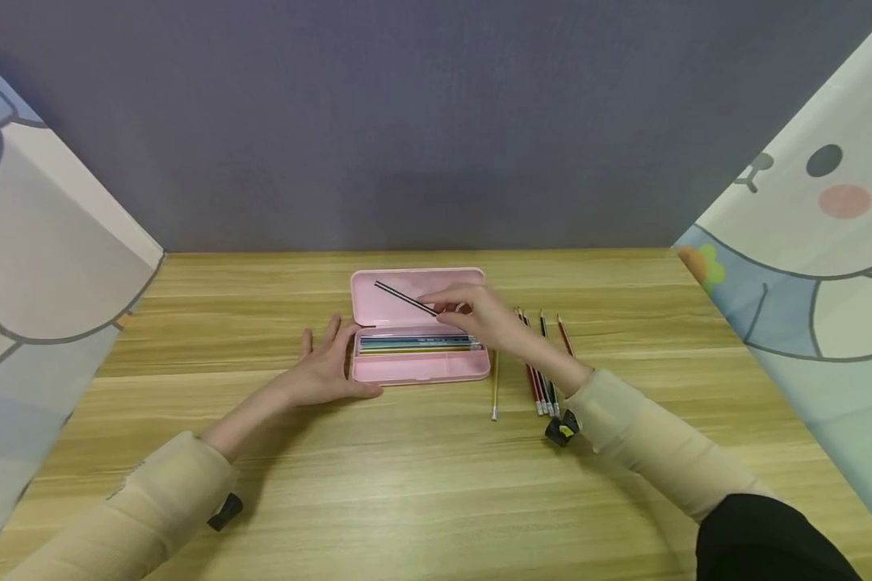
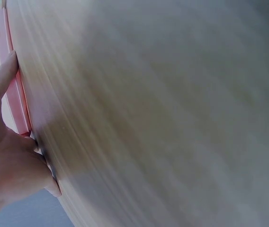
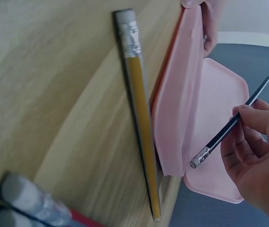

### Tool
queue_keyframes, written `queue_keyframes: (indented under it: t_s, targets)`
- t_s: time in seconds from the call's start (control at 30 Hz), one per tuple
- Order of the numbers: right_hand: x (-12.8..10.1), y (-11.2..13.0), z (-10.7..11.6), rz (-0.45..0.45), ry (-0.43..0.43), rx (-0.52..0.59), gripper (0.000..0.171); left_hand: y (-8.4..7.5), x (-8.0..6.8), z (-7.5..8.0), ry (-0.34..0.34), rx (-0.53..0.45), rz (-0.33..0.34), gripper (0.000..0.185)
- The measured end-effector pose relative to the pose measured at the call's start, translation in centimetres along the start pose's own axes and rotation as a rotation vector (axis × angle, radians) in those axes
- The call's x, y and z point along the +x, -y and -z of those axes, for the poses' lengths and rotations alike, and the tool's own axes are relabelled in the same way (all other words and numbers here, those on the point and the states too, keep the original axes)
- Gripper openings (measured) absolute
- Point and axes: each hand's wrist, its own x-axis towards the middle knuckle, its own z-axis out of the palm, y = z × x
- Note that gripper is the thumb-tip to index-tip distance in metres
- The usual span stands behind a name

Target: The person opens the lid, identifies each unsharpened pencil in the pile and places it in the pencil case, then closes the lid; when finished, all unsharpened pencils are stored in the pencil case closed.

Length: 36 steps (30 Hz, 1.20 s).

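Observation:
A pink pencil case [image 1: 400, 369] lies on the table with its lid [image 1: 378, 303] folded back. Several pencils [image 1: 414, 344], blue, green and yellow among them, lie side by side in its rear compartment; the front one holds nothing visible. My right hand [image 1: 472, 315] pinches a black-and-white striped pencil [image 1: 407, 298] between thumb and fingers, over the case and lid. The eraser end of that pencil [image 3: 222, 132] points down past my fingers in the right wrist view. My left hand [image 1: 327, 371] rests with spread fingers around the case's left end, the thumb at its front edge [image 2: 15, 94].
A yellow pencil [image 1: 495, 387] lies just right of the case. Farther right, partly behind my right forearm, are several red and black pencils [image 1: 541, 399] with eraser ends toward me. A grey panel [image 1: 421, 161] stands along the table's back edge.

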Motion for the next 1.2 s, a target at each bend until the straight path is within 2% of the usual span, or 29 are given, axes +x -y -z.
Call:
queue_keyframes:
  t_s: [0.3,0.5,0.7,1.2]
  targets:
    - [0.5,-0.2,-1.1,0.042,0.093,-0.170,0.034,0.2,0.2,0.1,0.013,0.020,0.020,0.100]
    - [1.0,-0.1,-1.8,0.110,0.140,-0.279,0.033,0.4,0.1,0.1,0.018,0.024,0.027,0.099]
    - [1.3,-0.1,-2.2,0.133,0.163,-0.317,0.033,0.4,0.1,0.3,0.016,0.024,0.031,0.106]
    - [1.2,-0.6,-2.9,0.152,0.177,-0.393,0.035,0.5,0.2,0.2,0.009,0.009,0.012,0.098]
